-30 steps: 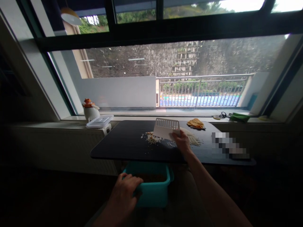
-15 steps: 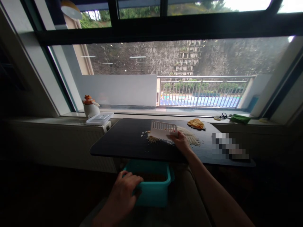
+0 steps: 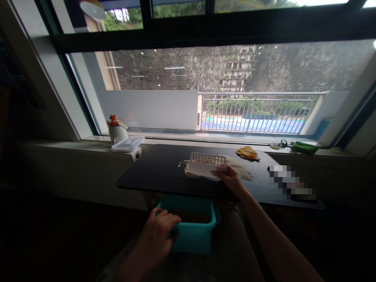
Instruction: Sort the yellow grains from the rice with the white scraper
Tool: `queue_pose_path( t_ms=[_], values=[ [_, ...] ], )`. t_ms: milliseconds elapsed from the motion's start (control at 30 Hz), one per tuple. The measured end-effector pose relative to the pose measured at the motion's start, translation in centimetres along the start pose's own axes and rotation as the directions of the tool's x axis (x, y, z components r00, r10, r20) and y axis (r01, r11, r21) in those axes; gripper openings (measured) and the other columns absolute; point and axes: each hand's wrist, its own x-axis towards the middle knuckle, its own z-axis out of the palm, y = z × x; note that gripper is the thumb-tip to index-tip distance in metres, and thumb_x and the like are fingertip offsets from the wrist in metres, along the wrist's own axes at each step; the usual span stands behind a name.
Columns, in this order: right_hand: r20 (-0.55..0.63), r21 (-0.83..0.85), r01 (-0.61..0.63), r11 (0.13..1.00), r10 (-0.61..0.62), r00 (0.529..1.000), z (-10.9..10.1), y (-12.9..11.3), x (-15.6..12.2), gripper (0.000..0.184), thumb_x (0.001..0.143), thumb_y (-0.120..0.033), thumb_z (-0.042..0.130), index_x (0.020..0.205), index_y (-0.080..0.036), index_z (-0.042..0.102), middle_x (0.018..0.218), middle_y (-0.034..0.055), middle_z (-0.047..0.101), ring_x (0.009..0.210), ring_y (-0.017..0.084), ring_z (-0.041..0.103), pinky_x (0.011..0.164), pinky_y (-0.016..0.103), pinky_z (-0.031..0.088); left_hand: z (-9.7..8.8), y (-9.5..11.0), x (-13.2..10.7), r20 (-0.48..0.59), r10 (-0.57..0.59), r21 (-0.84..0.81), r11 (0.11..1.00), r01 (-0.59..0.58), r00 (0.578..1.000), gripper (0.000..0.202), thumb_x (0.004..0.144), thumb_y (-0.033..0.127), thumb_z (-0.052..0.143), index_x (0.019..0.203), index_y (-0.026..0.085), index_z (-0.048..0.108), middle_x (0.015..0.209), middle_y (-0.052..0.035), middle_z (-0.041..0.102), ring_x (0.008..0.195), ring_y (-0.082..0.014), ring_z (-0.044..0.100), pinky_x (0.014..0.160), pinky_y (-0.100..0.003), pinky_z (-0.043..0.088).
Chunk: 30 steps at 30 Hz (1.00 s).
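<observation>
In my right hand [image 3: 232,181] is a pale plastic slotted scraper [image 3: 205,168], gripped at its right end and tilted over the dark table [image 3: 158,176]. A heap of pale, grainy material [image 3: 242,169] lies behind and to the right of it; smaller brownish and white bits show at its left edge. My left hand [image 3: 163,227] is closed over the left rim of a turquoise tub [image 3: 194,237] below the table's front edge. Inside the tub is brown, loose material [image 3: 190,216], partly hidden by the hand and rim.
A yellow cloth [image 3: 248,153] lies at the table's back right. Dark-handled scissors [image 3: 282,143] and a green cloth-like item [image 3: 304,147] rest on the sill. On the left stand a clear plastic lid or box [image 3: 128,144] and a white pot [image 3: 118,133].
The scraper has tilted and shifted slightly to the right in my right hand. My left hand stays on the tub's rim. The whole view has moved a little.
</observation>
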Motion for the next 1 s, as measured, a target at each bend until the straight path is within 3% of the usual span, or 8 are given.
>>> queue_pose_path(
  t_ms=[267,433,633,1000],
  values=[
    [0.013,-0.048,0.013,0.999,-0.012,1.000,-0.3,-0.3,-1.1,0.037,0.062,-0.048,0.075,0.084,-0.018,0.068,0.077,0.0049,0.071,0.070,0.022,0.063,0.070,0.038,0.051,0.2,-0.2,0.0,-0.015,0.010,-0.011,1.000,-0.011,1.000,0.029,0.072,0.002,0.056,0.091,0.022,0.066,0.089,0.0012,0.073,0.089,-0.0220,0.062,0.097,-0.046,0.033],
    [-0.080,-0.033,0.010,0.999,-0.013,0.997,-0.3,-0.5,-1.8,0.037,0.065,-0.046,0.073,0.088,-0.018,0.068,0.079,0.0052,0.071,0.073,0.022,0.063,0.072,0.038,0.051,0.3,-0.3,-0.2,-0.027,0.018,-0.026,0.999,-0.019,0.999,0.032,0.070,0.001,0.058,0.092,0.023,0.066,0.090,0.0022,0.074,0.089,-0.0216,0.063,0.096,-0.046,0.033],
    [-0.107,-0.036,-0.020,0.999,0.016,0.994,-0.4,-0.7,-2.5,0.039,0.065,-0.045,0.074,0.091,-0.017,0.068,0.080,0.0046,0.070,0.073,0.022,0.062,0.069,0.035,0.051,0.2,-0.2,-0.3,-0.015,0.013,-0.006,1.000,-0.013,1.000,0.027,0.073,0.003,0.062,0.091,0.022,0.067,0.094,0.0007,0.074,0.093,-0.0224,0.063,0.099,-0.048,0.032],
    [-0.132,-0.066,-0.047,0.997,0.038,0.990,0.0,-0.6,-2.1,0.036,0.064,-0.043,0.072,0.088,-0.017,0.067,0.076,0.0034,0.068,0.069,0.020,0.061,0.068,0.035,0.050,-0.2,0.2,-0.2,-0.017,0.022,-0.004,1.000,-0.022,1.000,0.029,0.073,0.002,0.059,0.094,0.022,0.066,0.092,0.0004,0.074,0.091,-0.0225,0.062,0.099,-0.048,0.032]
  ],
)
